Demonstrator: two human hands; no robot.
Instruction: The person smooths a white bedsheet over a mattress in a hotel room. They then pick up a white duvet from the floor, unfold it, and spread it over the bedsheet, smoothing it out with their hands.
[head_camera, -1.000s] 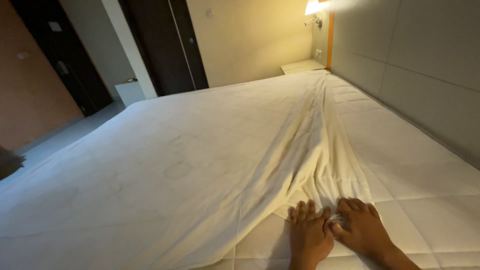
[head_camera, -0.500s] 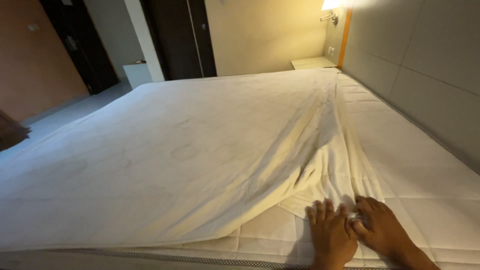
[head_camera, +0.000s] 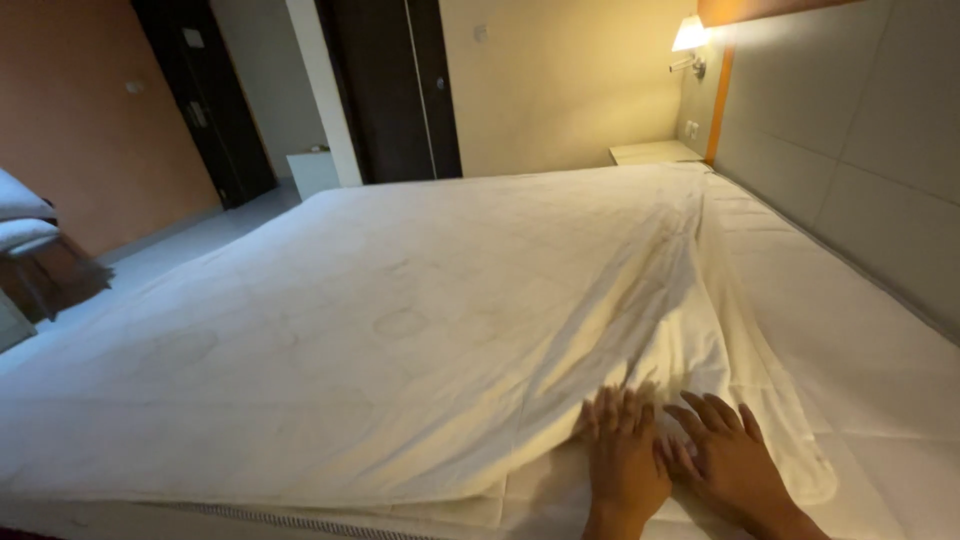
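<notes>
A white sheet lies spread over a large bed, with a long fold running from the far right corner toward me. My left hand and my right hand rest side by side, palms down and fingers spread, on the near edge of the sheet where the fold ends. Under that lifted edge the quilted mattress shows, and it is also bare along the right side. Neither hand grips anything.
A padded grey headboard wall runs along the right. A lit wall lamp hangs above a small bedside table. Dark doors stand beyond the bed. Stacked pillows sit on a stand at the far left.
The view has dropped and swung left, bringing the pillows into sight. Both hands have slid a little toward the near edge of the bed, still flat on the sheet.
</notes>
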